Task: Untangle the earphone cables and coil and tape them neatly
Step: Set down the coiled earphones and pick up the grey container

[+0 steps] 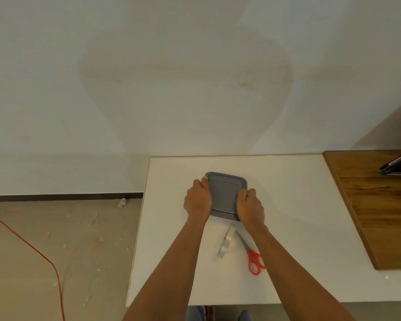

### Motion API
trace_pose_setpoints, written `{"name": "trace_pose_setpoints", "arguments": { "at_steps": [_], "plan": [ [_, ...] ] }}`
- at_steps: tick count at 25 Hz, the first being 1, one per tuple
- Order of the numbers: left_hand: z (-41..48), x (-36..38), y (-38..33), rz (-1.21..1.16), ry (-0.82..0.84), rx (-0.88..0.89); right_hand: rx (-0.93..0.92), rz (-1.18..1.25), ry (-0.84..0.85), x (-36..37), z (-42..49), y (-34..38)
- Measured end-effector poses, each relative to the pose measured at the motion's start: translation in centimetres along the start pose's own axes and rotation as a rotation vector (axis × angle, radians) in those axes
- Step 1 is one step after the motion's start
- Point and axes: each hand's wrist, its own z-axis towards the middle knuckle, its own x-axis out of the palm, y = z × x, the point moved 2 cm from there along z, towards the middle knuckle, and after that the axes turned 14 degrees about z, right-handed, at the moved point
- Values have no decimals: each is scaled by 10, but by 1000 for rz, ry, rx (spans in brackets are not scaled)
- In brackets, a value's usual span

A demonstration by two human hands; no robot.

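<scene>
A square grey box with a lid point(225, 193) sits on the white table point(299, 216). My left hand point(198, 201) grips its left edge and my right hand point(250, 206) grips its right edge, fingers curled over the rim. A roll of clear tape point(226, 244) stands on its edge just in front of the box, between my forearms. Red-handled scissors point(252, 256) lie beside the tape, partly under my right forearm. No earphone cables are in sight; the closed lid hides whatever is inside the box.
A wooden board point(380, 205) covers the table's right side, with a dark device point(398, 165) at its far end. The table's left edge drops to a floor with an orange cord point(33, 249) and scraps of litter. A white wall stands behind.
</scene>
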Motion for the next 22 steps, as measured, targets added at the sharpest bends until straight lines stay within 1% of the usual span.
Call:
{"name": "trace_pose_setpoints", "arguments": {
  "at_steps": [2,6,8,10,12,13,14,16,17,18,19,20,21,22],
  "plan": [
    [6,4,3,-36,-27,42,-43,5,-41,2,0,-3],
    [12,12,11,-114,-100,61,-83,182,-67,4,9,-10],
    [12,14,10,-122,-142,54,-114,174,-68,4,10,-8],
    [13,14,8,-126,-183,28,-118,94,-12,3,18,2],
    [15,9,3,-118,-189,-13,-58,-1,85,-4,24,22],
    [17,6,-1,-114,-185,-33,-18,-39,105,-11,23,30],
    [20,1,-4,-109,-188,-52,-2,-89,101,-19,19,35],
    [30,-8,-11,-80,-189,-73,-42,-212,25,-41,-8,28],
    [34,-10,-14,-60,-185,-77,-52,-278,26,-47,-30,19],
    [37,-11,-17,-46,-177,-80,-34,-338,88,-47,-51,11],
    [40,-10,-20,-41,-168,-90,14,-359,187,-41,-69,2],
    [41,-10,-22,-45,-154,-104,76,-325,284,-33,-83,-4],
    [42,-10,-22,-62,-136,-118,137,-235,350,-23,-93,-6],
    [42,-8,-23,-93,-113,-128,179,-110,374,-19,-100,-4]
  ]
}}
